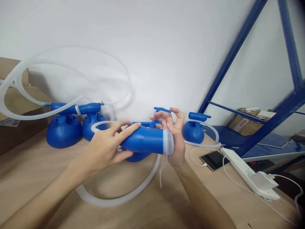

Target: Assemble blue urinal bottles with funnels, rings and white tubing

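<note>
A blue bottle neck (145, 140) with a translucent white cap (168, 142) on its right end lies sideways in the middle. My left hand (111, 143) is wrapped round the neck's left end, fingers on top and thumb below. At the cap end, my right hand (176, 136) has its palm against the cap, its fingers raised and apart. A short white strap (163, 171) dangles under the cap. The blue bottle body (138, 156) shows partly below the neck. A translucent hose (119, 201) curves across the table in front.
Blue bottles (64, 131) with looping hoses stand at the left by a cardboard box (23, 98). Another blue bottle (193, 132) stands to the right. A phone (214, 160) and a white power strip (247, 171) lie near the blue metal rack (234, 57).
</note>
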